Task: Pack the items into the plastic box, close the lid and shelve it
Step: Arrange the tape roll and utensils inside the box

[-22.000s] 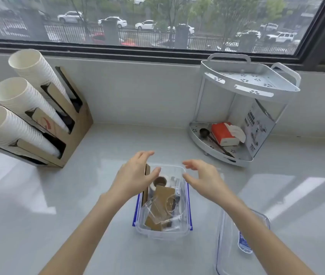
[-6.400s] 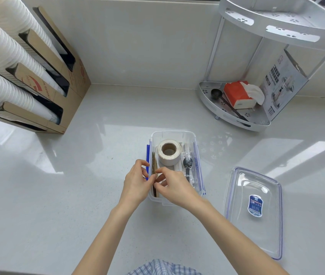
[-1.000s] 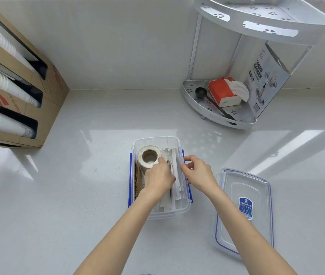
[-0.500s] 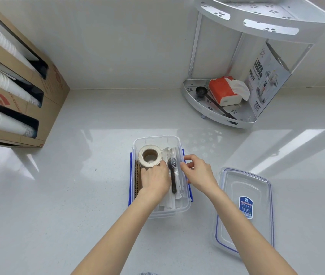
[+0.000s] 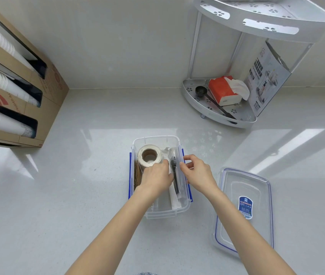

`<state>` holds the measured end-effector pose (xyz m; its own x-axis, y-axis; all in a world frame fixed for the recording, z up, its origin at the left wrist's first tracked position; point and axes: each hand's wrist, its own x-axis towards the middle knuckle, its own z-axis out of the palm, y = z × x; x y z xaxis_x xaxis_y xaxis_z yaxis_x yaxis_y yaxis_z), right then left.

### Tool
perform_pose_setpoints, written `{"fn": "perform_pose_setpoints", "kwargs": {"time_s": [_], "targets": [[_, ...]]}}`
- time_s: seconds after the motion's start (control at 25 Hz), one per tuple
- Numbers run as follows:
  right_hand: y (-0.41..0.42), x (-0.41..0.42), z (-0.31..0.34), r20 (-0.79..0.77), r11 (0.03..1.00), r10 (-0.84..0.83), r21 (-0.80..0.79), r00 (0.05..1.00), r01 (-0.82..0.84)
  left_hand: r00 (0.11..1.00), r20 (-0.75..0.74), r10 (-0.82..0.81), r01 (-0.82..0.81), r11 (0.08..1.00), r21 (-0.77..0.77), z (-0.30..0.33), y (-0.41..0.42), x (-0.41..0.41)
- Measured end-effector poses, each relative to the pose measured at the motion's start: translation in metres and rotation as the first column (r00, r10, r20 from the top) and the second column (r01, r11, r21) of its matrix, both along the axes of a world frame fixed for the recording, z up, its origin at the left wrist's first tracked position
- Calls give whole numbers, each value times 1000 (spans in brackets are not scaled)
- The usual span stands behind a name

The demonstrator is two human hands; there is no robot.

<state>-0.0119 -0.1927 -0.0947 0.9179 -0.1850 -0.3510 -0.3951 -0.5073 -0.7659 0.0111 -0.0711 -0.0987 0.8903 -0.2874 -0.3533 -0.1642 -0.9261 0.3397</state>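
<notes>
Clear plastic box (image 5: 158, 212) is set on the glossy counter, part-filled. Left hand (image 5: 156, 178) is pressed flat, fingers curled, over wrapped items beside the tape roll (image 5: 149, 158). Right hand (image 5: 198, 174) is pinched on the crinkly sleeve of a black spoon (image 5: 174, 175) at the right wall. Lid (image 5: 243, 213) is lying just beside. Risk: the springy film may ride above the rim and foul the lid.

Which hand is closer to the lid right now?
Right. The right hand is at the box's right wall, beside the lid; the left hand is inside the box, farther away.
</notes>
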Motion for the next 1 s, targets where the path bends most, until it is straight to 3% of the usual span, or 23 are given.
{"fn": "perform_pose_setpoints", "kwargs": {"time_s": [0.24,0.4,0.52,0.68,0.84,1.0], "targets": [[-2,-1,0,-19,1000,10,10,1000,-9,999,5,42,-40,989,-145,12,16,1],[-4,-6,1,-33,1000,29,3,999,-29,965,162,208,-136,920,-368,25,38,-5],[-5,-11,0,-41,999,43,-9,998,-44,912,252,323,-206,894,-399,22,60,-11],[-5,-21,-3,-43,999,38,-9,998,-38,900,161,404,-326,871,-367,9,78,-26],[-5,-29,-4,-37,1000,25,7,999,-25,898,33,439,-380,810,-448,3,81,-39],[-3,-36,-3,-22,999,8,33,1000,-8,890,20,456,-393,786,-477,5,79,-42]]}}
